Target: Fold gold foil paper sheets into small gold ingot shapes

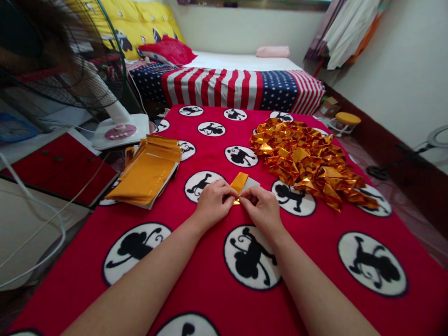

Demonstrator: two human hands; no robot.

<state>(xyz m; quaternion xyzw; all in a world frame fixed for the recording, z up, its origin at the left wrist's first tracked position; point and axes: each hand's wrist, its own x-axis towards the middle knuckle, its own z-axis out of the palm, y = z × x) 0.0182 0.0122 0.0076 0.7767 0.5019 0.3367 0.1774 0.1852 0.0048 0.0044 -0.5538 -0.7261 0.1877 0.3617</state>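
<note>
A small sheet of gold foil paper (241, 182), partly folded with its white back showing, lies on the red monkey-print blanket (315, 261). My left hand (212, 203) pinches its left near edge with closed fingers. My right hand (263, 208) pinches the right near edge the same way. Both thumbs meet at the fold in the middle. A stack of flat gold sheets (149, 170) lies to the left. A heap of folded gold paper pieces (308, 161) sits to the right.
A standing fan with its white base (119, 131) is at the left, beside a red board (59, 168) and white cables (38, 205). A bed with a stars-and-stripes cover (231, 86) is behind. A small yellow stool (346, 120) stands at the far right.
</note>
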